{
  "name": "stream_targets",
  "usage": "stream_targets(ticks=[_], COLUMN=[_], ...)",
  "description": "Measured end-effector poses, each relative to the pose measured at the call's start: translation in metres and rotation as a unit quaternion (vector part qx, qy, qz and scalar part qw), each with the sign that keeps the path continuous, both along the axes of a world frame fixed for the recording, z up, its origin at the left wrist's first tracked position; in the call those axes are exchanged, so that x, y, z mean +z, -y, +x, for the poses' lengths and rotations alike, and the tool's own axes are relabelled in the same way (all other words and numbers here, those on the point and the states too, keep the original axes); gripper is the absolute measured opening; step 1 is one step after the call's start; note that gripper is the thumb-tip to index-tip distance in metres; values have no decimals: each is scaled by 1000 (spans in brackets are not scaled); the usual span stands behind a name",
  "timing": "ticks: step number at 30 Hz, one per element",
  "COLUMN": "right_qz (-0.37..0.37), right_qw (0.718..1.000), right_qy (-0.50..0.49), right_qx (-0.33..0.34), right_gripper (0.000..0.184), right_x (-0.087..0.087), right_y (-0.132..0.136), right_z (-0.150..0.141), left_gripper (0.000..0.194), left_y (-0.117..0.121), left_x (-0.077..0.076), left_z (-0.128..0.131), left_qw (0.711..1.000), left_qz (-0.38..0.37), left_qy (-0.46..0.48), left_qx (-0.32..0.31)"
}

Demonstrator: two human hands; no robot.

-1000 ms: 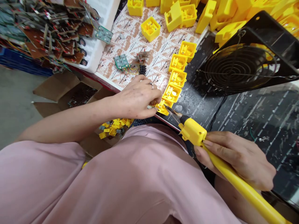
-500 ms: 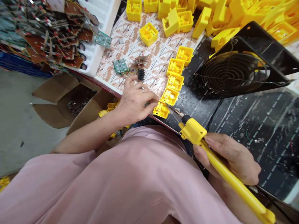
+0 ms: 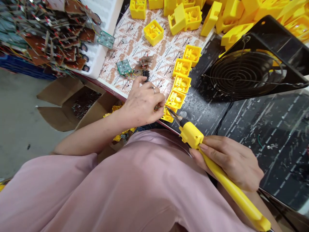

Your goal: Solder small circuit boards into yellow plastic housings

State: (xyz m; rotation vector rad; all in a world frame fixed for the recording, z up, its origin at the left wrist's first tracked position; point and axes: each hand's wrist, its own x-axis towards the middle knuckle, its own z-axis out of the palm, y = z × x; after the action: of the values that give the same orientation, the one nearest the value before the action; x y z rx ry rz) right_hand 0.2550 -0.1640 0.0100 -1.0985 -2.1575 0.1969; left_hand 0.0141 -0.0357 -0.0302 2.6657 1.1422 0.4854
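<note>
My right hand is wrapped round the yellow handle of a soldering iron. Its metal tip reaches the nearest yellow plastic case, close to my left fingertips. My left hand is pinched over that case's left side and hides part of it; what the fingers hold is too small and covered to name. From there, a slanting row of open yellow cases runs away from me. Just beyond my left hand lie a small green circuit board with wires and some black parts.
A black fan with a wire guard stands at the right. Yellow housings are heaped at the back. On the left, a white foam tray bears piled circuit boards. An open cardboard box sits below the table edge.
The soldering iron has moved left and slightly up, its tip now closer to my left fingertips. My left hand has shifted slightly right, covering more of the nearest case.
</note>
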Motion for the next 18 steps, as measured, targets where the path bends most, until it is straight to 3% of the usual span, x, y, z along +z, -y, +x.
stream_targets(ticks=[6,11,18], right_qz=[-34,-75,-24], right_qw=[999,996,999], right_qy=[-28,-29,-42], right_qx=[16,-34,-1], right_gripper=[30,3,27], right_x=[7,14,3], right_y=[2,4,-4], right_z=[3,10,3], left_gripper=[21,22,24], left_y=[-5,-7,-8], left_x=[3,7,9], left_z=[0,-1,-2], left_qw=[999,998,998], left_qz=[-14,-19,-26], left_qy=[-24,-34,-41], left_qx=[-30,-44,-48])
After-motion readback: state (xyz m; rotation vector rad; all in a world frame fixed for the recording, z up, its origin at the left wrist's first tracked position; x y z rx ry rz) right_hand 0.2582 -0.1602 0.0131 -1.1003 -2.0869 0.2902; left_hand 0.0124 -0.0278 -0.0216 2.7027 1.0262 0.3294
